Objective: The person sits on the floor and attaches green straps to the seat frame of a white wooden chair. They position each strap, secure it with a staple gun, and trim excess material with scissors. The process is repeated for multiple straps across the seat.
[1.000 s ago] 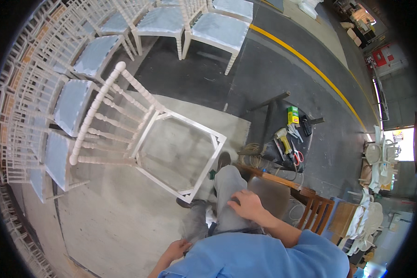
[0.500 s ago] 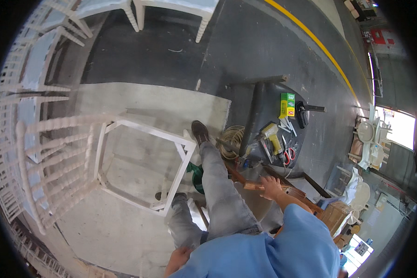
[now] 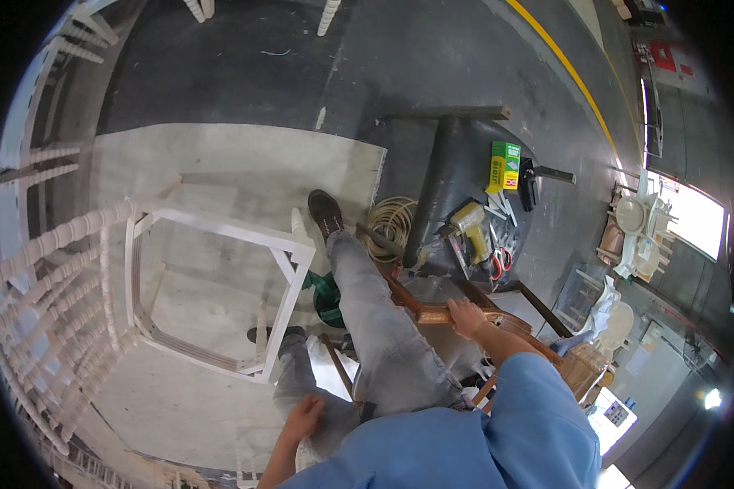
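My right hand (image 3: 467, 319) is wrapped over the brown wooden armrest (image 3: 432, 313) of a chair beside my right leg. My left hand (image 3: 303, 416) is by my left thigh, its fingers loosely apart, with nothing visible in it. In front and to the left stands an unseated white chair frame (image 3: 220, 230) with a spindle back. On a black padded seat (image 3: 440, 175) ahead to the right lie a yellow-green staple gun (image 3: 471, 228), red-handled scissors (image 3: 501, 262), strips of staples (image 3: 504, 208) and a green-yellow box (image 3: 506, 165).
A coiled beige hose (image 3: 391, 225) lies between my right foot and the black seat. Green material (image 3: 328, 300) sits between my legs. More white spindle furniture (image 3: 57, 167) lines the left side. Stacked round chair parts (image 3: 630, 214) stand far right, near a bright doorway.
My left hand has come up and forward beside my thigh. My right hand stays on the armrest, slightly shifted. The head view has moved, so the white frame appears further left.
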Action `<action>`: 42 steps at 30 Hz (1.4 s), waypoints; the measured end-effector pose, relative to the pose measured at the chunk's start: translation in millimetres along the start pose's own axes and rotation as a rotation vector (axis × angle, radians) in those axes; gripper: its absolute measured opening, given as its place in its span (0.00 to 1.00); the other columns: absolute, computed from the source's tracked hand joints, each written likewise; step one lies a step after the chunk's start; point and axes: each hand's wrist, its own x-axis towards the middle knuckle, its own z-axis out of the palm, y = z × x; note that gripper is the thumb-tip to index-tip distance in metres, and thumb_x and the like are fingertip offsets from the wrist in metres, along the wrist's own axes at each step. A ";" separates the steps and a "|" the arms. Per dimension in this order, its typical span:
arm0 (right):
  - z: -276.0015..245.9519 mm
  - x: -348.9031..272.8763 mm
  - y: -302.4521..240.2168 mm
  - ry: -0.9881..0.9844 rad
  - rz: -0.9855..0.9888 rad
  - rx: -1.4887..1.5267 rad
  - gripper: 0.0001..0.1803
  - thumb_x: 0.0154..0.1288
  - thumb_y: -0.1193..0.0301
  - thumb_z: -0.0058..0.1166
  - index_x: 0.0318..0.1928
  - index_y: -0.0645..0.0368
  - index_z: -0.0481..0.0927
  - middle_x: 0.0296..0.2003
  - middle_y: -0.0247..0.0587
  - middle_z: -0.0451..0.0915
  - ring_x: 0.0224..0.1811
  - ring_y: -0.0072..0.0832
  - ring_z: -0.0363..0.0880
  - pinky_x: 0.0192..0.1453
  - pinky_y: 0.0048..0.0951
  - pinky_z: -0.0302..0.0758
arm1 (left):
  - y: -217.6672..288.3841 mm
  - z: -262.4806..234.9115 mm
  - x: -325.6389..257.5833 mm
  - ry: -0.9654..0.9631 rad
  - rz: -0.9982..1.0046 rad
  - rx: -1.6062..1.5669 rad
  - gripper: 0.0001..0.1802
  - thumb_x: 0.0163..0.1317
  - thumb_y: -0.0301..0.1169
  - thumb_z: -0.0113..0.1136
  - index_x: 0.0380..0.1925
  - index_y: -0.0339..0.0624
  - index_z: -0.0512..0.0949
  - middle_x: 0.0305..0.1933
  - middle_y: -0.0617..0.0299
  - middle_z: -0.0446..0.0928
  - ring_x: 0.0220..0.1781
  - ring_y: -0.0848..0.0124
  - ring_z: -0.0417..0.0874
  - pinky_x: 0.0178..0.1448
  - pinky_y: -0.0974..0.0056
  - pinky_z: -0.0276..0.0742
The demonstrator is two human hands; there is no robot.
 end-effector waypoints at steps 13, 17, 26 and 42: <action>35.6 27.4 5.9 0.341 -0.057 0.205 0.22 0.50 0.68 0.68 0.48 0.56 0.79 0.41 0.54 0.84 0.49 0.57 0.83 0.52 0.47 0.78 | -16.5 92.5 175.3 -0.209 0.164 0.794 0.41 0.72 0.59 0.52 0.75 0.45 0.62 0.60 0.38 0.81 0.61 0.44 0.84 0.64 0.44 0.78; 38.8 28.7 8.9 0.309 -0.143 0.114 0.23 0.50 0.68 0.68 0.48 0.56 0.80 0.41 0.56 0.84 0.47 0.60 0.83 0.51 0.48 0.79 | -28.3 91.3 202.3 -0.116 0.254 0.780 0.32 0.72 0.55 0.54 0.68 0.49 0.72 0.60 0.45 0.83 0.61 0.48 0.85 0.62 0.45 0.80; 64.7 17.9 27.0 0.428 -0.385 0.267 0.29 0.52 0.70 0.65 0.56 0.60 0.74 0.45 0.62 0.83 0.51 0.62 0.83 0.55 0.48 0.79 | -62.9 103.9 232.2 0.149 0.513 0.840 0.23 0.59 0.45 0.68 0.52 0.49 0.85 0.49 0.49 0.87 0.53 0.51 0.88 0.53 0.47 0.83; -45.5 13.6 -249.2 0.091 -1.341 -0.517 0.10 0.70 0.68 0.56 0.45 0.59 0.85 0.41 0.49 0.84 0.46 0.50 0.83 0.52 0.43 0.79 | -81.6 -11.5 110.9 1.838 0.922 0.477 0.24 0.60 0.45 0.72 0.50 0.42 0.84 0.42 0.55 0.85 0.55 0.53 0.82 0.65 0.48 0.73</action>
